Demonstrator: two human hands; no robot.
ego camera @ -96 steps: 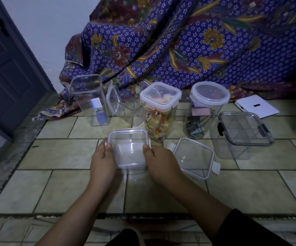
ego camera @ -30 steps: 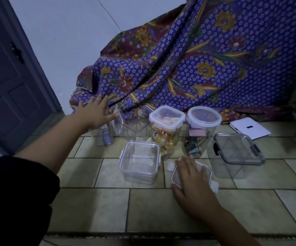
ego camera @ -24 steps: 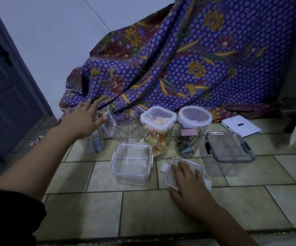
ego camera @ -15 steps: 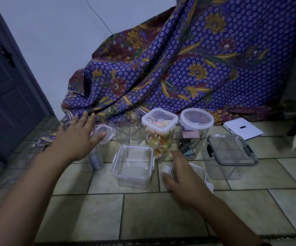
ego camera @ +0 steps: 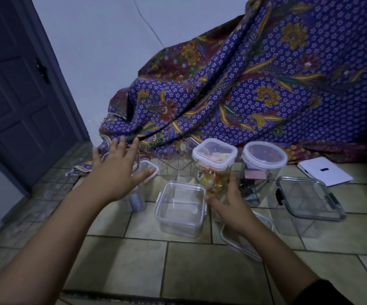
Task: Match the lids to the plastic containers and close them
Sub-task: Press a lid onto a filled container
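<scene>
My left hand (ego camera: 114,175) hovers with fingers spread over the tall clear container (ego camera: 137,200) at the left, hiding its top. Its thumb tip is at a small white-rimmed lid (ego camera: 150,167) that leans there. My right hand (ego camera: 228,204) reaches to the foot of the tall square jar of sweets (ego camera: 214,157), thumb on one side and straight fingers on the other. A low square container (ego camera: 180,209) with its lid on stands in the centre. A loose flat lid (ego camera: 242,245) lies under my right wrist. An open clear container (ego camera: 176,167) stands behind.
A round lidded jar (ego camera: 264,159) and a large square container with a black-clipped lid (ego camera: 308,199) stand at the right. A white flat box (ego camera: 324,173) lies behind them. A purple patterned cloth (ego camera: 255,84) hangs at the back; a dark door (ego camera: 17,95) is at the left.
My right hand has lifted off the flat lid and moved forward to the jar of sweets. My left hand stays spread over the tall left container.
</scene>
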